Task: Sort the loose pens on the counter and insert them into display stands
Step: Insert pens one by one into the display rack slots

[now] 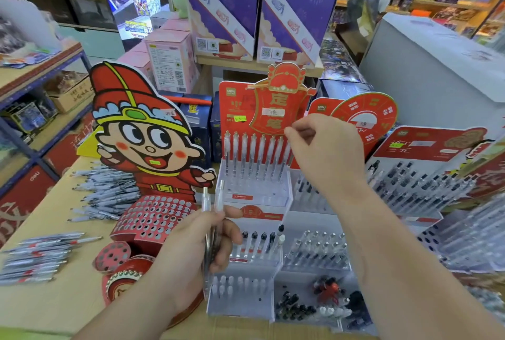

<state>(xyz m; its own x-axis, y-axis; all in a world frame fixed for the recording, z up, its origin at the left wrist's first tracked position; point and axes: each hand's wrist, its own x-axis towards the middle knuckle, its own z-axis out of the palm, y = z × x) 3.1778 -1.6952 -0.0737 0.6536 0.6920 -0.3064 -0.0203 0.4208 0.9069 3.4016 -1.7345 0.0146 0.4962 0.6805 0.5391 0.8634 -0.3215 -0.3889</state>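
Pens in hand: our left hand [191,252] grips a pen bundle [211,219] upright, fingers wrapped round the barrels, just in front of the red display stand [237,102].
Pen being seated: on our right hand [325,156] the thumb and forefinger fingers [289,129] are closed in a pinch on what looks like the top of the end pen [287,148] in the back row [252,154]. Blur keeps us from confirming the contact.
Loose pens: a far heap [109,192] lies beside the cartoon stand [142,134], and a near heap [38,255] lies on the surface [68,298] well to our left.
Risk, tilt: we judge the end pen may miss its hole and lean on its neighbour, which stands just beside it.
Risk, forearm: our right arm crosses above the front tier [259,241] and the clear side stand [317,246]. A low wrist could rake the caps there.
Risk, bundle: the smooth barrels could slide if our left grip loosens, and they would drop into the lower tiers.
Risk, sorting: the clear pens look alike, so a wrong type could go in unnoticed.
Edges: the card backing rises right behind the row and the spinner stand [363,118] crowds the right.
Open room: approach from above and the front is free, and bare surface lies between the heaps and us.
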